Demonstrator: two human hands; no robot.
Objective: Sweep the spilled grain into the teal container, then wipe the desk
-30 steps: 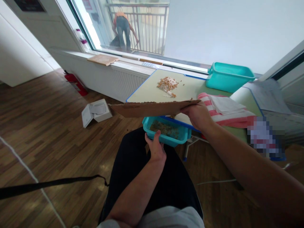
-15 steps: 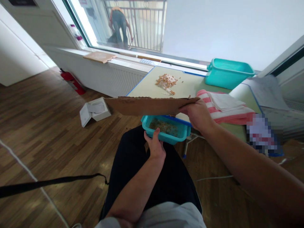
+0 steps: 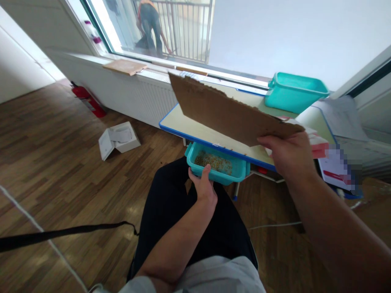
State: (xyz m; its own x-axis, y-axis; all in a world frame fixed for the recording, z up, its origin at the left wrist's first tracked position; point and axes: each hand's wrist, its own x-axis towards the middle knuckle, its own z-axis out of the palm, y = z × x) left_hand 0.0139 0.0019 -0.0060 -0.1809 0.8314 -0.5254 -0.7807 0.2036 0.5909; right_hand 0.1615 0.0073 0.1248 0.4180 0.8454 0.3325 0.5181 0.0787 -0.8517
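Note:
My left hand point(image 3: 204, 186) grips the near rim of a small teal tub point(image 3: 238, 173) that holds grain, kept just under the table's blue front edge point(image 3: 214, 147), above my lap. My right hand point(image 3: 287, 154) is closed on the near corner of a brown cardboard sheet point(image 3: 226, 110), lifted over the table and tilted, its far end raised to the upper left. The sheet hides the grain that lay on the tabletop.
A larger teal tub point(image 3: 293, 95) stands at the table's back right, papers point(image 3: 342, 118) beside it. An open white box point(image 3: 118, 138) lies on the wooden floor, a red extinguisher point(image 3: 85, 97) by the radiator. A person point(image 3: 149, 24) bends on the balcony outside.
My right hand has lifted the cardboard from level over the tub and swung it up and right over the table, now covering the grain pile. The left hand and small tub stayed put.

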